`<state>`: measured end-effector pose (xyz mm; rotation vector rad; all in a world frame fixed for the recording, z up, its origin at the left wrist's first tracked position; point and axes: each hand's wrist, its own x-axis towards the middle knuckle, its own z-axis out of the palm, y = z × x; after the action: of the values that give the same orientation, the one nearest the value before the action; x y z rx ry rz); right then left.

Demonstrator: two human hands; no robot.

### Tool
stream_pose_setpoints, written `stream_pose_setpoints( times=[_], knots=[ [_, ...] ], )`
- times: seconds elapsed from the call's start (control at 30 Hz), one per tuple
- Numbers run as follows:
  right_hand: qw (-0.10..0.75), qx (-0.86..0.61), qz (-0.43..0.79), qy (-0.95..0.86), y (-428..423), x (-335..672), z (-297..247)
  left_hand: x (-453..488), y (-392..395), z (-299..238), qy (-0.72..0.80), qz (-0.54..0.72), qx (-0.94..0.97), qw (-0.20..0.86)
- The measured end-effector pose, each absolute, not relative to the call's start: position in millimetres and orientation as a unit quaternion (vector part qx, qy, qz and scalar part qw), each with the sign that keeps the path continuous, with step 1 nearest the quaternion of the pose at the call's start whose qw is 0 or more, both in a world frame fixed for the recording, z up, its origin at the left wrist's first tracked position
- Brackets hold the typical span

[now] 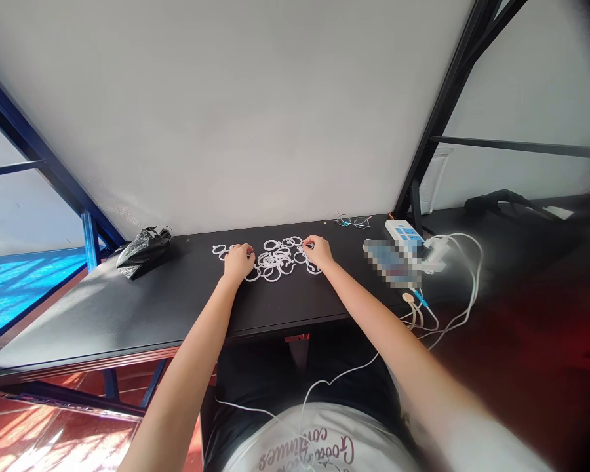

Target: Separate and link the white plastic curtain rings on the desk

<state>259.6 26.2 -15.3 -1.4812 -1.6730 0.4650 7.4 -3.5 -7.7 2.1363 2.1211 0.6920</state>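
Note:
A heap of several white plastic rings [276, 257] lies on the black table [128, 308] near the wall. My left hand [238, 261] rests at the heap's left edge, fingers curled down onto the rings. My right hand [317, 250] sits at the heap's right edge with its fingers pinched on a ring. Both forearms reach forward from the bottom of the view. Which ring each hand grips is too small to tell.
A crumpled black plastic bag [144, 249] lies at the table's back left. A white power strip [404, 233] with white cables [465, 288] sits to the right, beside a blurred-out object [391, 262]. Small wire pieces [354, 221] lie by the wall. Black frame posts [447, 105] rise on the right.

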Motion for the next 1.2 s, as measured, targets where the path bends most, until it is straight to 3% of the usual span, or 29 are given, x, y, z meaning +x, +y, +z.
stream_pose_setpoints(
  times=[0.93,1.2],
  knots=[
    [0.451,-0.556,0.188,-0.672,31,263,-21,-6,3,-12,0.690,0.237,0.684,0.014],
    [0.450,-0.571,0.172,-0.665,36,264,-25,1,-1,-8,0.627,0.343,0.698,0.044]
  ],
)
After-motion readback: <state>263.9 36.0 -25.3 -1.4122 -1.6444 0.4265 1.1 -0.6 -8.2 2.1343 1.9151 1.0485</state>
